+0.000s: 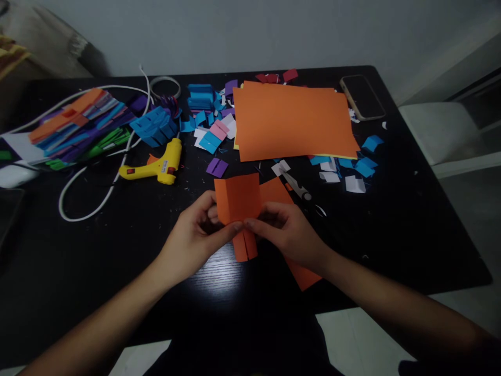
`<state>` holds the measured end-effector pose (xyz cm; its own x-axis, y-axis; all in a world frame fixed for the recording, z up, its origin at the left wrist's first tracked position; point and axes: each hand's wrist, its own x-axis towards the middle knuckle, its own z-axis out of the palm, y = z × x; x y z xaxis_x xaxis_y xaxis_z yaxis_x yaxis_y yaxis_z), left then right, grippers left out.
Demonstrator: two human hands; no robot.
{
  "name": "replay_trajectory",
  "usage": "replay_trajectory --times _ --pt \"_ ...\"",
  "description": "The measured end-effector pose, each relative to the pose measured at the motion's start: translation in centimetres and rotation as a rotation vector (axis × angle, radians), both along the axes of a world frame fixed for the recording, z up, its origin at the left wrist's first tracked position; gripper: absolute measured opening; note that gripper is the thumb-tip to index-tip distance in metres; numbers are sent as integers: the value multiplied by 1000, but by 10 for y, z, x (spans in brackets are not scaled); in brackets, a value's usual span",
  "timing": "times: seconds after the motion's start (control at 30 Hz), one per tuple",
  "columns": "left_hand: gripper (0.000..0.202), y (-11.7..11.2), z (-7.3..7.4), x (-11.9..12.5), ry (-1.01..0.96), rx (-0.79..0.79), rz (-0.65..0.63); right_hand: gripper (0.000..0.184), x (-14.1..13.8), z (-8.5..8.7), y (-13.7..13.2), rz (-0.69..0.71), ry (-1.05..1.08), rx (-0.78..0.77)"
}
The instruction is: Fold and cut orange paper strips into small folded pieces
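Observation:
Between my two hands is a folded piece of orange paper (241, 201), held upright above the table. Its lower part is folded inward toward a centre slit, and the upper part is flared wider. My left hand (199, 230) pinches its left side, thumb on the near face. From the right, my right hand (287, 230) grips the same piece, and the two thumb tips nearly meet at the middle. Fingers behind the paper are partly hidden. Under my right hand lies an orange paper strip (303, 274) on the table. Scissors (299, 190) lie just beyond that hand.
A stack of orange sheets (293, 122) lies at the back of the black table (422, 230), with paper scraps around it. A phone (362, 96) is at the back right. Leftward are a yellow glue gun (170, 162), a white cable (84, 216) and folded coloured strips (86, 125).

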<state>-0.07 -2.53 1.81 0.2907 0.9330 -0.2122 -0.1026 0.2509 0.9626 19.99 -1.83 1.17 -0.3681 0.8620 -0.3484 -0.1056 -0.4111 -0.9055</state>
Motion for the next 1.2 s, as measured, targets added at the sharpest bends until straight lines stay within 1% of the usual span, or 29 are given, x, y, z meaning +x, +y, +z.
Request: replay_trajectory --times 0.1,0.3,0.43,0.53,0.6,0.7,0.8,0.9,0.97,1.07,1.2 --pt "35 0 0 0 -1 8 1 22 1 2 0 -2 -8 11" --pt "33 1 1 0 -7 -1 23 23 1 3 1 -23 81 -14" --pt "35 1 0 -1 9 -6 39 21 2 2 1 -55 82 -31" --pt "37 0 0 0 3 -11 34 23 1 2 1 -57 76 -43" --pt "38 0 0 1 -4 -9 28 24 1 2 0 -47 55 -25" --pt "37 0 1 2 -3 -12 18 24 0 1 0 -10 -28 45" --pt "28 1 3 1 18 -26 -4 27 1 0 1 1 -83 89" --pt "15 5 4 -4 98 -37 -53 34 2 0 2 -31 -122 114" --pt "15 7 5 -6 146 -51 -98 35 2 -1 2 -43 -122 123" --pt "19 8 4 -5 177 -83 -152 32 1 -2 0 -42 -98 108" --pt "15 7 3 -2 172 -79 -161 29 0 -4 -1 12 -68 71"
